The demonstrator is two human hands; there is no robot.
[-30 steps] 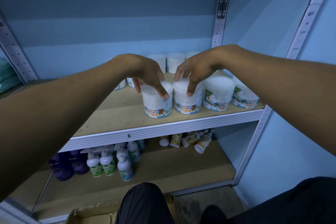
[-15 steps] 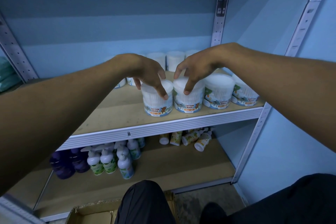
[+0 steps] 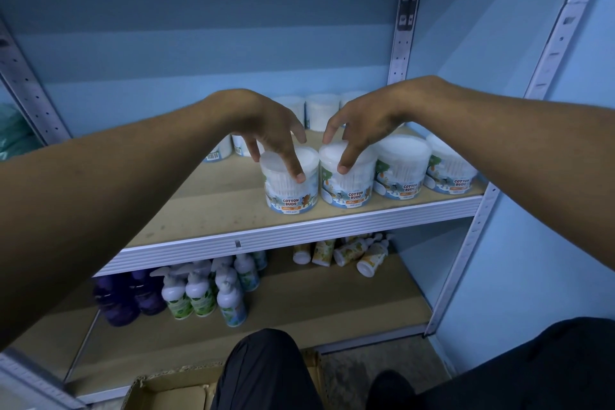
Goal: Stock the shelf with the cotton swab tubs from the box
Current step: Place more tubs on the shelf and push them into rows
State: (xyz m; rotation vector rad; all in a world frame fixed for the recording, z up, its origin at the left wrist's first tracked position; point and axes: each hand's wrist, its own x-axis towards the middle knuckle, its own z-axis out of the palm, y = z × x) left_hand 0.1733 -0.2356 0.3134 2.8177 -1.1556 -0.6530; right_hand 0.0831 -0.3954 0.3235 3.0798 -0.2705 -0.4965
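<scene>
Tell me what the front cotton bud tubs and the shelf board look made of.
Cotton bud tubs: likely clear glossy plastic, since the white swabs show through the wall above a printed label. Shelf board: looks like matte pale wood or particleboard, scuffed, with a ribbed light metal front edge.

Both arms were stretched forward, meeting near the middle, wrists raised and bent so that the fingers pointed downward. The left hand (image 3: 263,125) was held clawed, its thumb and fingers curled round the top of a tub (image 3: 289,184). The right hand (image 3: 361,121) was held likewise, its fingers spread and curled over the lid of the neighbouring tub (image 3: 346,181). Dark-clothed knees were seen below.
</scene>
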